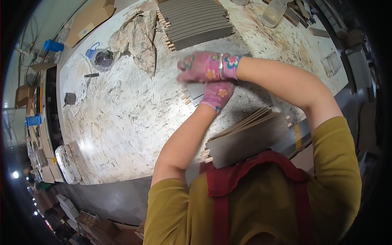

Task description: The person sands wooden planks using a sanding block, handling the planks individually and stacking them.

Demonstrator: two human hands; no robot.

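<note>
On the tabletop [122, 126], partly hidden under the right hand [199, 67] and beside the left hand [219, 93], lie grey boards [195, 91] with pegs [186, 98]; they look stiff, fairly light, best gripped by the long edges. Right fingers look outstretched, left ones are hidden; whether either grips, I cannot tell. A jug [97, 56] looks dark inside; a bottle's [273, 14] contents are unclear.

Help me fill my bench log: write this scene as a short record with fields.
Left hand: flowered pink glove; beside grey pegged pieces, fingers hidden
Right hand: similar glove, blurred; crosses over the left, grip unclear
Near stack: grey pieces, partly fanned, pegs at ends, by the red apron
Far stack: grey pieces, pegs at both sides
Cloth: stained, crumpled, left of the far stack
Surface: scuffed white table
</note>
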